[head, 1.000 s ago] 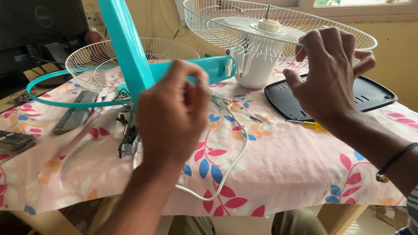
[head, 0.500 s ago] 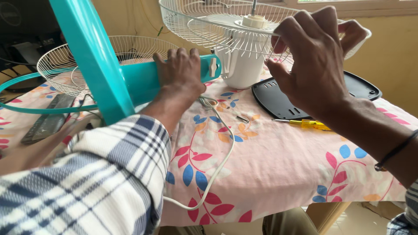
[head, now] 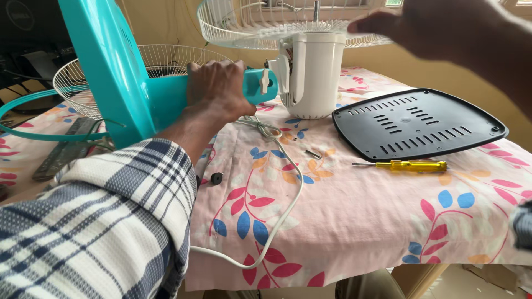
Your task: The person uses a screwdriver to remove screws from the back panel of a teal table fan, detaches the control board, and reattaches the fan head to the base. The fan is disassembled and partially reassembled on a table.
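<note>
- A table covered by a pink cloth printed with red, blue and orange leaves fills the view; a yellowish wall runs behind it, with a window at the far top.
- The left hand is clenched around the turquoise plastic neck of a fan stand, which lies across the cloth at the far left of centre; the plaid sleeve of that arm takes up the near left corner.
- The stand's broad turquoise base rises tilted at the far left, edge towards the camera.
- Just right of the hand, the neck meets a white plastic motor housing that stands on the cloth, with a white wire guard spread above it.
- The right hand is blurred at the far top right, hovering over the guard's rim; whether it grips anything cannot be told.
- A second white wire guard lies behind the left hand, partly hidden by the stand.
- A white power cord loops from the neck down over the near edge of the table.
- A black vented plastic plate rests at the right, well apart from the left hand.
- A yellow-handled screwdriver lies just near of that plate.
- A small metal screw sits between the cord and the screwdriver.
- A small black knob lies beside the sleeve.
</note>
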